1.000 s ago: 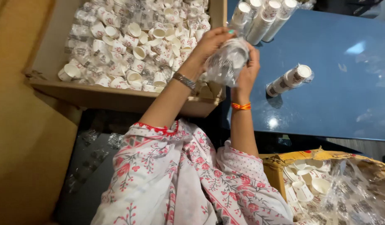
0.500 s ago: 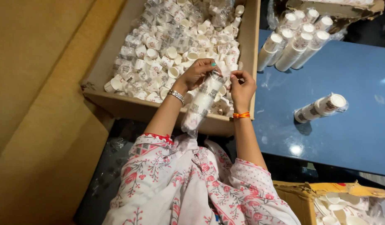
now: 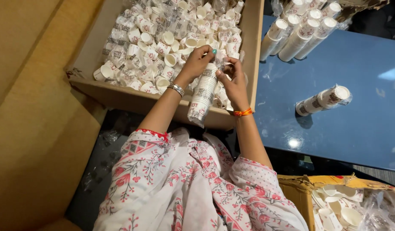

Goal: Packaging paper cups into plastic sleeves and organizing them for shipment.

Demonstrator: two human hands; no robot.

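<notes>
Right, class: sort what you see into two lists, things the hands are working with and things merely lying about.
In hand:
left hand
right hand
wrapped stack of paper cups
box of loose cups

Lying about:
wrapped stack on blue table
upright stacks
lower box

Glossy blue table [image 3: 355, 128] at right, surface reflecting bright overhead light as pale patches. Tan cardboard flap [image 3: 30, 119] fills left side, running diagonally. Dark floor [image 3: 94, 171] between flap and table, scraps of clear plastic film scattered on it. Second open cardboard box [image 3: 300, 188] at lower right, edge frayed. Walls, windows not visible.
</notes>
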